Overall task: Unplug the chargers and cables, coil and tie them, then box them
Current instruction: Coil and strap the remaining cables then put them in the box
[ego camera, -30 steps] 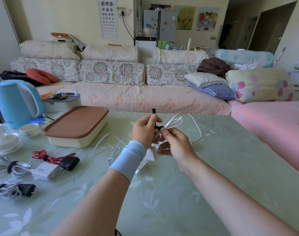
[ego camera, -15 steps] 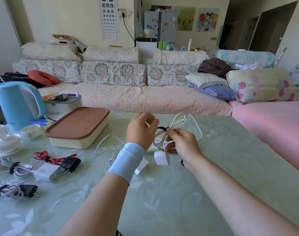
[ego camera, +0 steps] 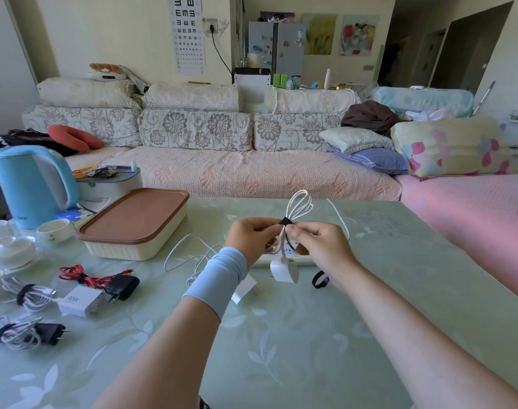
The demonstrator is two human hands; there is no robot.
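Observation:
Above the table's middle, my left hand (ego camera: pixel 253 238) and my right hand (ego camera: pixel 319 250) pinch a coiled white cable (ego camera: pixel 299 204) from either side. A black strap (ego camera: pixel 286 222) wraps the coil between my fingertips. The cable's white charger (ego camera: pixel 284 271) hangs below my hands. A cream box with a brown lid (ego camera: pixel 133 222) stands closed at the left. Tied bundles lie at the left edge: a red cable with black plug (ego camera: pixel 104 280), a white cable with a 90W charger (ego camera: pixel 74 299), and a white cable with black plug (ego camera: pixel 27 335).
A loose white cable (ego camera: pixel 189 255) and a white power strip (ego camera: pixel 281 259) lie under my hands. A spare black strap (ego camera: pixel 320 281) lies beside my right wrist. A blue kettle (ego camera: pixel 30 184), cups and bowls (ego camera: pixel 12 249) crowd the far left. A sofa runs behind the table.
The black strap, first sticking up from my left hand, has been wound round the coil. My hands lowered slightly and the charger now dangles freely.

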